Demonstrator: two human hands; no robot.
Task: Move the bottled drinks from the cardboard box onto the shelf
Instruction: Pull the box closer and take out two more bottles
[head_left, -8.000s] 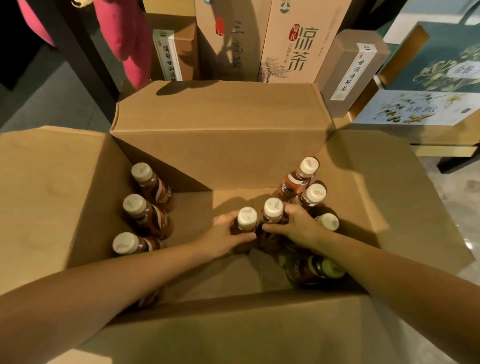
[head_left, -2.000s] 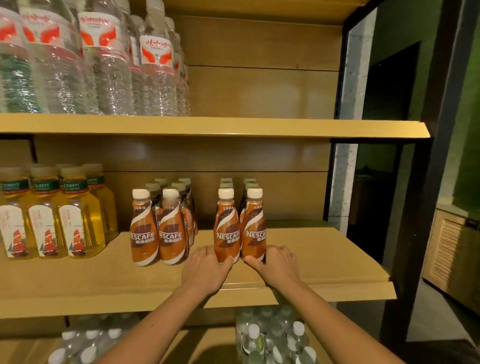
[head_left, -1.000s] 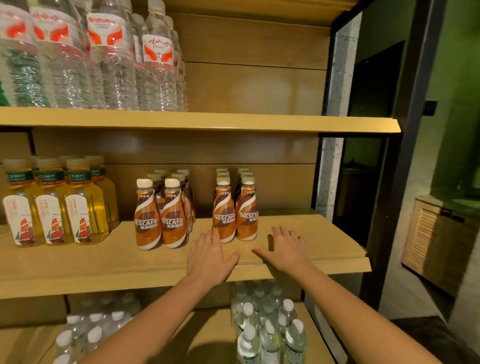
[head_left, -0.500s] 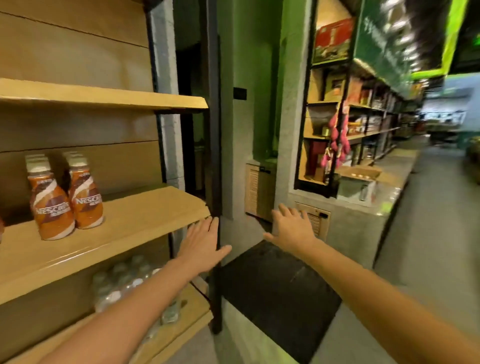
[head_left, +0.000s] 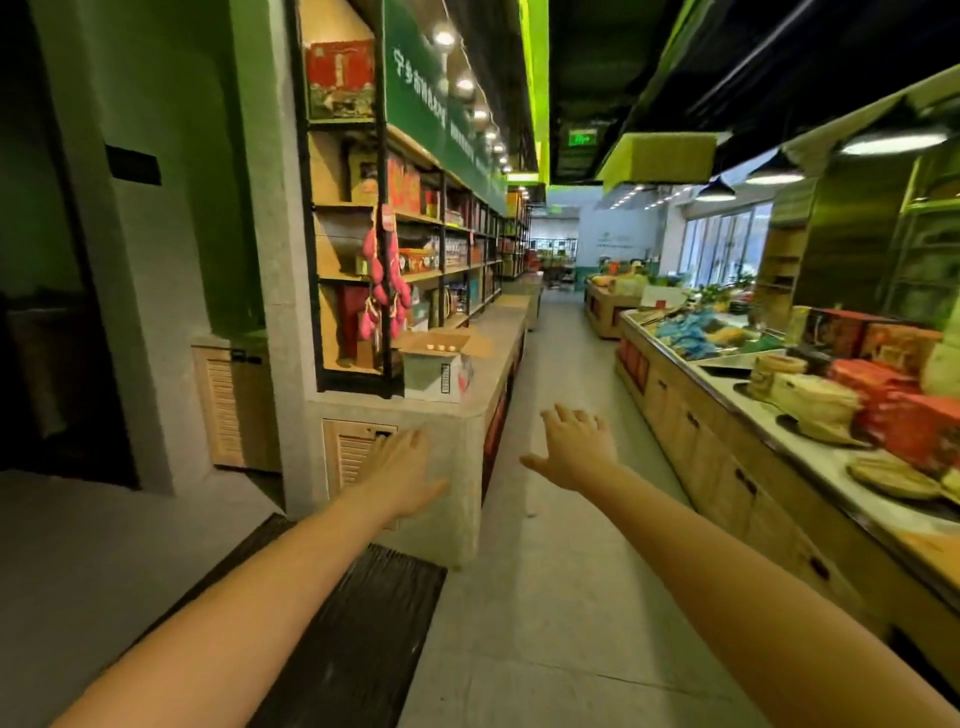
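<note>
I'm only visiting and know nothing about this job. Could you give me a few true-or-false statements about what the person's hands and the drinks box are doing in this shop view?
1. Both hands are empty. True: the left hand and right hand hold nothing, and their fingers are spread.
2. The cardboard box stands on the aisle floor. False: the cardboard box sits on top of the grey counter, left of the aisle.
3. The box is open and bottle caps show inside. True: pale bottle caps are visible in it.
4. The left hand is touching the box. False: it is in the air, well short of the box.
5. A dark mat lies on the floor at lower left. True: the mat is below the left forearm.
</note>
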